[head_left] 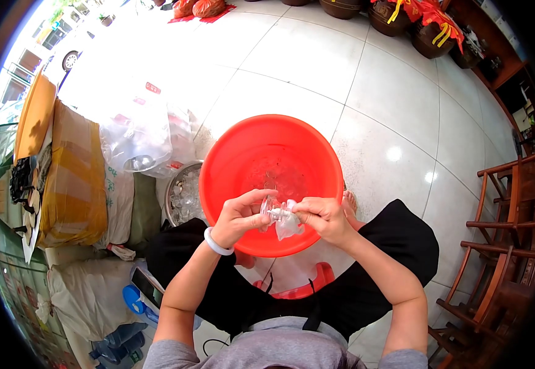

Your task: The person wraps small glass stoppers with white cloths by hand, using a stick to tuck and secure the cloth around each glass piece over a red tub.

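Over the near part of a large red basin [236, 147], my left hand [243, 214] grips a small clear cup [268, 206] between thumb and fingers. My right hand [324, 216] pinches a crumpled white cloth [288, 226], which touches the cup and hangs down below it. Whether the cloth reaches inside the cup is hard to make out. Water and several clear pieces lie in the basin. To its left, a metal bowl [170, 200] holds several small clear cups [187, 195].
Clear plastic bags [135, 138] and a taped cardboard box [73, 178] stand at the left. A phone [148, 286] lies beside a blue-lidded container [133, 299]. Wooden chairs [501, 246] line the right side. Dark jars [390, 18] stand at the back on the tiled floor [396, 111].
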### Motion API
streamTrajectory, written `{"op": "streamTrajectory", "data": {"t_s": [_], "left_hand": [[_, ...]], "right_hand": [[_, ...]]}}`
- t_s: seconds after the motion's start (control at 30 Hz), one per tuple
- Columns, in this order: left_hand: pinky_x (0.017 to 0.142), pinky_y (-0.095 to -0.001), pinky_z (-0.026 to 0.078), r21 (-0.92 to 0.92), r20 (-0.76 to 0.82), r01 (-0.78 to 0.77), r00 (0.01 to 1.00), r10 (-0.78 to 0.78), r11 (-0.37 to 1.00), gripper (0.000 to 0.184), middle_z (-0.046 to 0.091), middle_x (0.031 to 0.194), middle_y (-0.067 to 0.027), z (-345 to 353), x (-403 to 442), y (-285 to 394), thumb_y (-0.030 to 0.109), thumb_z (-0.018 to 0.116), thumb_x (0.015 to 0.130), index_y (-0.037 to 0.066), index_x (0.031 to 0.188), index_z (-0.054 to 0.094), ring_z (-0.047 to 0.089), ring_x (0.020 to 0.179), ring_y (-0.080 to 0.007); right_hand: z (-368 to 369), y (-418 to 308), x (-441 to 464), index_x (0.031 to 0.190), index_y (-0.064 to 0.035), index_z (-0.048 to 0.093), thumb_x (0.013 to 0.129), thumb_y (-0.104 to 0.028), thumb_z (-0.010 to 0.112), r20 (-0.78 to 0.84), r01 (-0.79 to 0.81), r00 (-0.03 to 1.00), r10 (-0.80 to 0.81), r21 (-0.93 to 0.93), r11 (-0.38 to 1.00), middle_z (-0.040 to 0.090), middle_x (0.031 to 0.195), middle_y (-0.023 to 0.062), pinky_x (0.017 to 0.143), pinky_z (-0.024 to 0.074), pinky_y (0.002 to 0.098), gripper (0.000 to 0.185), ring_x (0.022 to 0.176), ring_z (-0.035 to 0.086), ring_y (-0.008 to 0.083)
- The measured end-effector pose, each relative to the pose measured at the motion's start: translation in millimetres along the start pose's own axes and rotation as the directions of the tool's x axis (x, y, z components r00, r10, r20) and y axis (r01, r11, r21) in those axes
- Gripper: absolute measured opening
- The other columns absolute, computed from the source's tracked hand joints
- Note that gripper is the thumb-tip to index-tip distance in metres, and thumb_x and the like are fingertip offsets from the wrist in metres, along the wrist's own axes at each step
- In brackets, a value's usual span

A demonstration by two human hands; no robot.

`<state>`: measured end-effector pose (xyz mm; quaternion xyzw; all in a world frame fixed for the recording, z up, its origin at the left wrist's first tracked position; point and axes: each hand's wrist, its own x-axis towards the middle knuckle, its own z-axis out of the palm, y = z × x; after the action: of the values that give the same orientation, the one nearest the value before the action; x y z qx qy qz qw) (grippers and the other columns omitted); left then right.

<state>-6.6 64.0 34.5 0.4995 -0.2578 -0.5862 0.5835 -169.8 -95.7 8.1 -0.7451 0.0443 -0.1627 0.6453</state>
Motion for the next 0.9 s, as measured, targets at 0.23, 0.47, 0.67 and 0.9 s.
{"op": "streamTrajectory", "data": {"t_s": [0.23,0.47,0.67,0.9], "left_hand": [[0.087,-0.0308,0.046,0.187,0.029,-0.34,0.94,0.341,0.922,0.053,0.046,0.119,-0.0097,11,8,-4,-0.003,0.068,0.073,-0.003,0.122,0.046,0.054,0.103,-0.019],[0.068,-0.0249,0.048,0.039,-0.012,-0.081,0.997,0.081,0.996,0.045,0.057,0.094,-0.0063,0,3,-3,0.004,0.061,0.081,-0.002,0.123,0.047,0.056,0.079,-0.0114],[0.077,-0.0257,0.048,0.015,-0.019,-0.064,0.998,0.064,0.998,0.046,0.058,0.099,-0.0074,9,5,-2,0.002,0.06,0.081,-0.002,0.125,0.045,0.057,0.089,-0.0122],[0.091,-0.0317,0.045,0.372,0.008,-0.345,0.93,0.369,0.862,0.054,0.045,0.126,-0.009,7,12,-10,-0.004,0.066,0.073,0.004,0.123,0.049,0.05,0.112,-0.0189]], "right_hand": [[5,5,-4,0.093,0.0047,0.063,0.087,-0.004,0.055,-0.02,-0.355,0.896,0.443,0.567,0.743,0.061,0.077,0.0041,0.062,0.0443,0.0234,0.013,0.067,0.055,0.009],[1,-7,0,0.092,0.005,0.062,0.085,-0.003,0.056,0.033,-0.068,0.997,0.065,0.098,0.993,0.061,0.075,0.0044,0.061,0.0449,0.0231,0.012,0.066,0.056,0.0102],[5,-5,-2,0.087,0.0033,0.063,0.084,-0.004,0.056,-0.084,-0.23,0.962,0.259,0.263,0.937,0.059,0.071,0.0019,0.058,0.0417,0.021,0.011,0.064,0.053,0.0069],[4,-1,3,0.087,0.0054,0.062,0.084,-0.005,0.054,-0.085,-0.411,0.859,0.506,0.475,0.778,0.056,0.068,0.0013,0.055,0.0366,0.0193,0.014,0.06,0.048,0.0061]]}}
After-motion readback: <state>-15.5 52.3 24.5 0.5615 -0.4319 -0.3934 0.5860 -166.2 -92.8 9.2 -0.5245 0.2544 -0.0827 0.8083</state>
